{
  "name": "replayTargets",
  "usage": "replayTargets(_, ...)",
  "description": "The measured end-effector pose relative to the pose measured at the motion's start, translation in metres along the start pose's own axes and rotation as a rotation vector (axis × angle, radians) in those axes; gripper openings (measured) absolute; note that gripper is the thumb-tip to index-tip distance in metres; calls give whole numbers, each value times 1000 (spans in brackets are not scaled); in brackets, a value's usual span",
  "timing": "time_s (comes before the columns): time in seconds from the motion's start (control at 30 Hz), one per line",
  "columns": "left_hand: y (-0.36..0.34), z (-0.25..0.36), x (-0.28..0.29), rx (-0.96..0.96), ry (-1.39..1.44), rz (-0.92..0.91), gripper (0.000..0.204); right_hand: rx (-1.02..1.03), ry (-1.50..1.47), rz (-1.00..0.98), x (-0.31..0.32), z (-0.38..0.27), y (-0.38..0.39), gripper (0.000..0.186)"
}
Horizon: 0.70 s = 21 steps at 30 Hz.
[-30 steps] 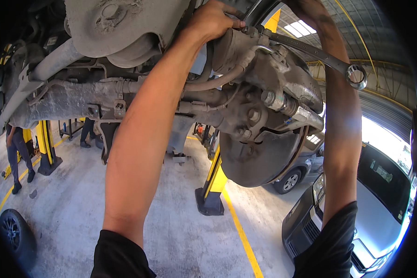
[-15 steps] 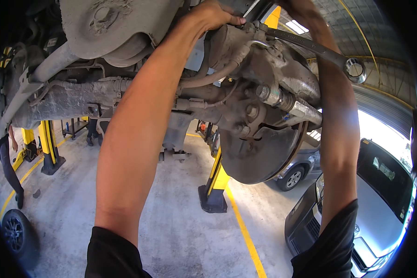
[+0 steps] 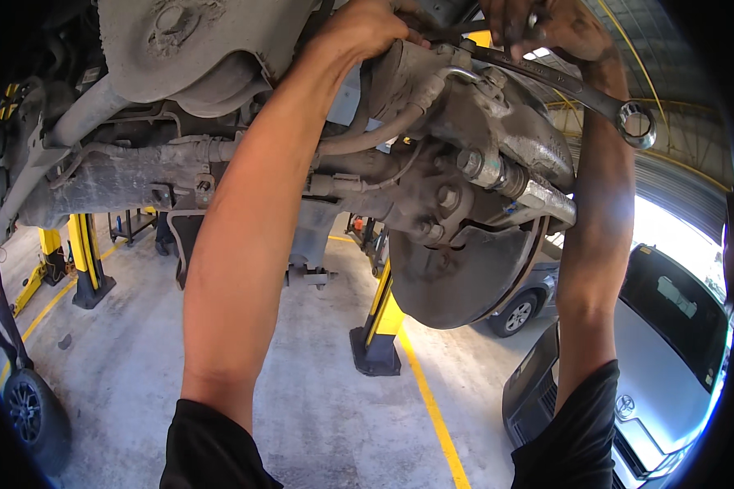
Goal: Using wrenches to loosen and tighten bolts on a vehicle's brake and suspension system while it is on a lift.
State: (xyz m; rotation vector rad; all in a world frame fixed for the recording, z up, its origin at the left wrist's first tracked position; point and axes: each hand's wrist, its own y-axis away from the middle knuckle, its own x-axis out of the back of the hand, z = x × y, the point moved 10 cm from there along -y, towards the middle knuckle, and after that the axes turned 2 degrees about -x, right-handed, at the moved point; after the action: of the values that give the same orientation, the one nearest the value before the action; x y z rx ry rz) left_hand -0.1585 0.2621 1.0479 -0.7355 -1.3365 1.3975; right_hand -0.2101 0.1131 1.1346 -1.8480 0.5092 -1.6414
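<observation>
My left hand [image 3: 369, 29] reaches up behind the dusty steering knuckle [image 3: 497, 106]. Its fingers are bent around something at the top of the picture that I cannot make out. My right hand [image 3: 559, 31] is raised above the knuckle, fingers curled around a dark metal hand tool [image 3: 473, 27] with a rounded end showing between them. Just below that hand, a combination wrench [image 3: 559, 80] sticks out from the top of the knuckle, its ring end pointing right. The brake disc [image 3: 457, 281] hangs lower, beside the brake hose [image 3: 383, 134].
A suspension arm [image 3: 196, 49] and a shaft [image 3: 98, 110] fill the upper left. Yellow lift posts [image 3: 379, 318] stand beneath the raised vehicle. A silver vehicle [image 3: 669, 375] is parked at right. A loose wheel [image 3: 33, 416] and another person's arm [image 3: 2, 310] are at far left.
My right hand has come down into view, now showing the tool in its fingers. The combination wrench and knuckle appear slightly shifted right. The person at far left has bent toward the loose wheel.
</observation>
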Motion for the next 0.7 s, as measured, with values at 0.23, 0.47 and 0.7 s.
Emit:
replayTargets(0.23,-5,-4,10,-54,-128,117,43,-162,-100,226,31,33,-27,22)
replayTargets(0.47,-4,-4,17,55,-251,198,57,-476,275,519,50,76,-34,20)
replayTargets(0.7,-24,-31,21,122,-308,122,61,-295,-33,509,39,59,-29,21)
